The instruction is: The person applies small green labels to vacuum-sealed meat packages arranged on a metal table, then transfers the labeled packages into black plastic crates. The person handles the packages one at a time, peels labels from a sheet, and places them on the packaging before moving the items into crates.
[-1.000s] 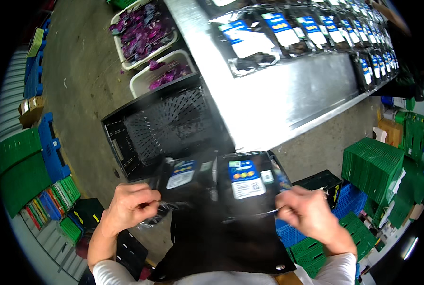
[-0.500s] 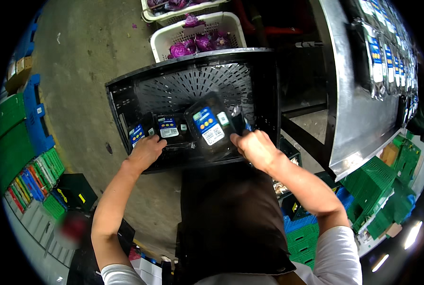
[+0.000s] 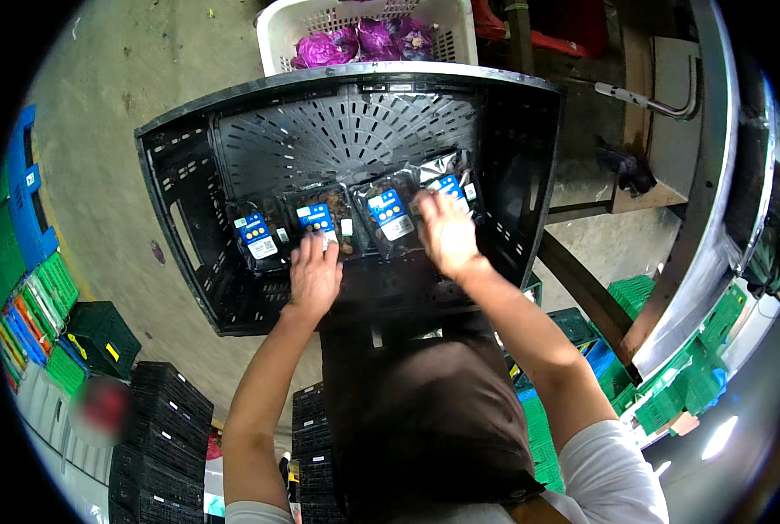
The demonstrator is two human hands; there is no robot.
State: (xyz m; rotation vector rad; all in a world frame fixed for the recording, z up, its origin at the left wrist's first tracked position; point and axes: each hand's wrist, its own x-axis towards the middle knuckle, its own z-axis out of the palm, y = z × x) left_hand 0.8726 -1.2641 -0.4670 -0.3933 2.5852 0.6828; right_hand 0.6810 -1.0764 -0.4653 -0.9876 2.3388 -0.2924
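Note:
A black slotted plastic crate (image 3: 346, 74) stands in front of me with a row of film-wrapped packs in it. Each pack carries a blue and white label; brownish pieces show through the film. My left hand (image 3: 315, 275) lies with fingers stretched over the lower edge of the second pack from the left (image 3: 333, 214). My right hand (image 3: 447, 234), a little blurred, rests its extended fingers on the rightmost pack (image 3: 455, 168). Between the hands sits another pack (image 3: 390, 214), and the leftmost pack (image 3: 257, 236) lies by the crate's left wall. Neither hand grips a pack.
Beyond the crate is a white basket (image 3: 276, 44) of purple cabbages. A metal table (image 3: 700, 236) stands at the right. Stacked black crates (image 3: 158, 437) are at the lower left, and green crates (image 3: 547, 445) at the lower right.
The pack that was tilted up by my right hand now lies in the row. My right hand has moved onto the rightmost pack. My left hand has shifted right, from the leftmost pack to the second.

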